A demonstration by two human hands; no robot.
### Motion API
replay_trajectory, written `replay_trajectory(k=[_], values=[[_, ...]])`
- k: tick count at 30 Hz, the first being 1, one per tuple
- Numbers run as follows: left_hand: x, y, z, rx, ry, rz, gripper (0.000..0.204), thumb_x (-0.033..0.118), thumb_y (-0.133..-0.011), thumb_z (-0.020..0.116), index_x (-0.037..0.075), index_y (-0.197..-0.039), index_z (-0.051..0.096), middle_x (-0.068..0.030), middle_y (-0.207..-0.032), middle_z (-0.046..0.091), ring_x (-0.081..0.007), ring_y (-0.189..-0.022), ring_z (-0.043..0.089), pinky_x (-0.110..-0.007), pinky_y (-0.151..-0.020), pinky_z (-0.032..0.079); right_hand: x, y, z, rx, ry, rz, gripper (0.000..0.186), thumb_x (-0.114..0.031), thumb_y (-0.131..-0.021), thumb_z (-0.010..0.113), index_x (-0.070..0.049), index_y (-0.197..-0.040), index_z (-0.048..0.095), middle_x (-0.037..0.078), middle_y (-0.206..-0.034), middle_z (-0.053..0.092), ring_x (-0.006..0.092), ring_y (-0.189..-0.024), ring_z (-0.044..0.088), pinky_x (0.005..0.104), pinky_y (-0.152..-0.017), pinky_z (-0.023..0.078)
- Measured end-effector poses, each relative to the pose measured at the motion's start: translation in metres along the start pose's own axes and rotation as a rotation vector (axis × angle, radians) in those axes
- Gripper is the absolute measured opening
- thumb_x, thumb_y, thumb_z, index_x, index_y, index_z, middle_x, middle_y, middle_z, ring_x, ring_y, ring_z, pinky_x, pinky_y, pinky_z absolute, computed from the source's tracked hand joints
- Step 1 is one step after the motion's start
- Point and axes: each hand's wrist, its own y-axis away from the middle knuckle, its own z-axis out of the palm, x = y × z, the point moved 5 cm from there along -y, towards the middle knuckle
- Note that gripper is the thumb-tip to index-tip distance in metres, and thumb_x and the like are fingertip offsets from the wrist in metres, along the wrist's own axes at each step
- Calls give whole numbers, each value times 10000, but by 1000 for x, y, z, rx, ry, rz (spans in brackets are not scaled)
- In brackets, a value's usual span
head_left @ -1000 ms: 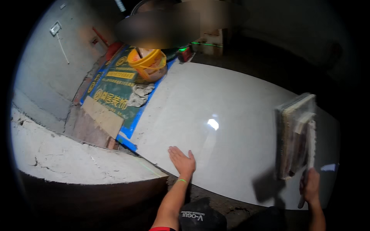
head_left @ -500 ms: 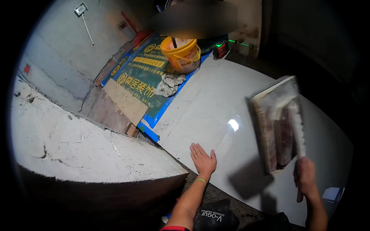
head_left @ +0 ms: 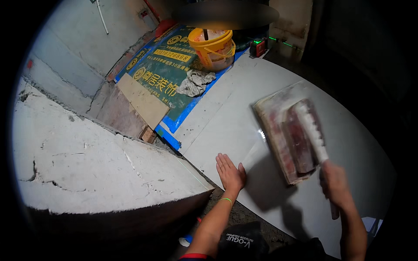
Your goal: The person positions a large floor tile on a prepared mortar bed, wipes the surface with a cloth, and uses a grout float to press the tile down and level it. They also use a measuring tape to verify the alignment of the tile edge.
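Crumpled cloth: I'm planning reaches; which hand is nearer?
Left: the left hand is below-right of the cloth in frame; the right hand, gripping a tool, is farther right.

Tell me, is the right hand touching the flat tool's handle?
Touching: the head view shows the right hand wrapped around the handle, its end sticking out below.

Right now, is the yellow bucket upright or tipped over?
Upright: the yellow bucket stands on the green sheet, its open mouth facing up. How full it is, I cannot tell.

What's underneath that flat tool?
Beneath the flat tool in the right hand lies the pale slab, bearing a shadow; the tool's underside and the patch it covers are hidden.
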Motion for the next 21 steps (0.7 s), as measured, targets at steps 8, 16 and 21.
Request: replay_trajectory(k=[8,16,21], values=[[-2,4,4,58,-24,10,782,379,-962,453,-146,-1485,202,-307,-1595,121,-408,-1504,73,-468,-1221,52,135,-77,70,114,540,268,648,-503,-998,436,100,-906,653,342,-881,648,485,-922,639,513,-794,491],[7,-30,9,130,-45,-94,814,404,-953,475,-175,-1464,216,-350,-1570,138,-454,-1489,69,-498,-1214,34,172,-47,60,-47,301,389,671,-557,-974,425,64,-902,669,322,-866,658,469,-894,651,494,-808,481],[33,-109,14,194,-6,97,902,495,-945,474,-186,-1464,188,-375,-1562,108,-471,-1484,46,-508,-1212,26,168,7,-14,64,100,569,584,-517,-1003,478,11,-816,643,102,-681,620,205,-573,581,360,-548,469]])
